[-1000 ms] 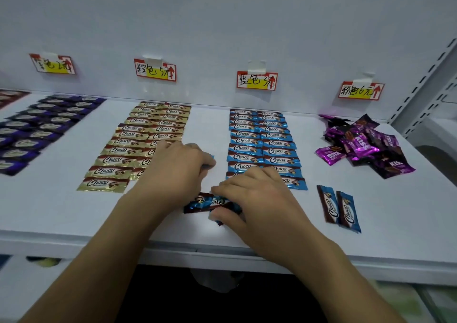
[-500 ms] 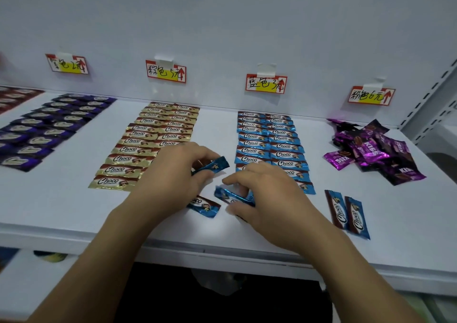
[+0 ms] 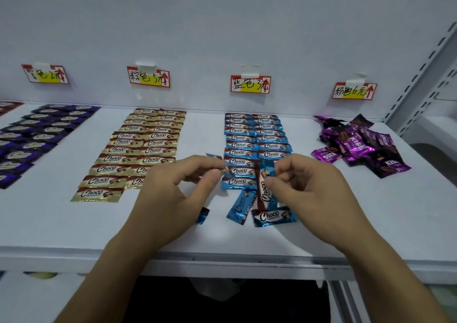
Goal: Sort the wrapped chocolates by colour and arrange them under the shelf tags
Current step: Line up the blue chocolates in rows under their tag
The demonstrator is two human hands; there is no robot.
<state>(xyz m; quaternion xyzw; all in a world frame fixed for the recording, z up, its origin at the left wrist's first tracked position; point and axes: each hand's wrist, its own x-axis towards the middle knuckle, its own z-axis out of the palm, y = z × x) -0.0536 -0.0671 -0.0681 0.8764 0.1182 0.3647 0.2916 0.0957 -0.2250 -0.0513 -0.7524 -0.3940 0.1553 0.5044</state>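
While your fingers (image 3: 197, 165) pinch one blue chocolate each, expect light, crinkly, probably slick foil.
Gold rows (image 3: 138, 149) lie left of the fingers; left hand (image 3: 173, 194) nips the tilted chocolate's (image 3: 214, 157) end, right hand (image 3: 314, 194) dangles the hanging chocolate (image 3: 264, 186) by its crimp: grip there. Loose blue chocolates (image 3: 241, 206) crowd just beneath; purple pile (image 3: 358, 144) well right.

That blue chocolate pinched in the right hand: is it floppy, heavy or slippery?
Probably light: the right hand holds the blue chocolate by a fingertip pinch on one end. It runs straight from the pinch, so likely stiffish. The glossy foil may be slippery.
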